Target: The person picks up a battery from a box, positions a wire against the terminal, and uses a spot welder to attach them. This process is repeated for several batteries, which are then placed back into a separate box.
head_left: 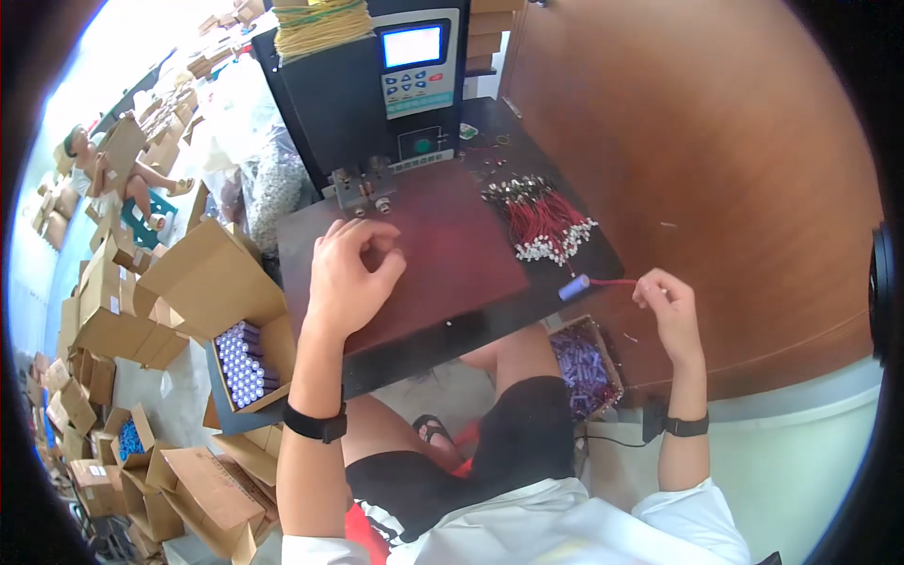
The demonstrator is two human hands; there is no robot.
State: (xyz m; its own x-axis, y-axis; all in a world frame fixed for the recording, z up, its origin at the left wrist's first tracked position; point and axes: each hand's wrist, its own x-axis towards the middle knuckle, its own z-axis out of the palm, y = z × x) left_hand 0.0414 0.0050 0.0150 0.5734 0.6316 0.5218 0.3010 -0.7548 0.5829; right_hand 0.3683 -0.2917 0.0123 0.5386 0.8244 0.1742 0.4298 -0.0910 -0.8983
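Observation:
My right hand (670, 299) is off the right side of the worktable, its fingers pinching a red wire (612, 282). At the wire's other end is a purple cylindrical battery cell (573, 287), tilted over the table's right front edge. My left hand (356, 273) hovers over the dark red work mat (452, 254), fingers curled with a gap between thumb and forefinger and nothing seen in it. Just beyond that hand are the metal electrodes (367, 193) of a dark spot-welding machine (311, 113) with a lit screen.
A bundle of red wires with white connectors (551, 226) lies on the table's right side. Upright purple cells fill part of a cardboard box (273, 353) at left. Below the right edge, a box of wired cells (584, 372) stands. Cartons crowd the left, where another person (118, 169) sits.

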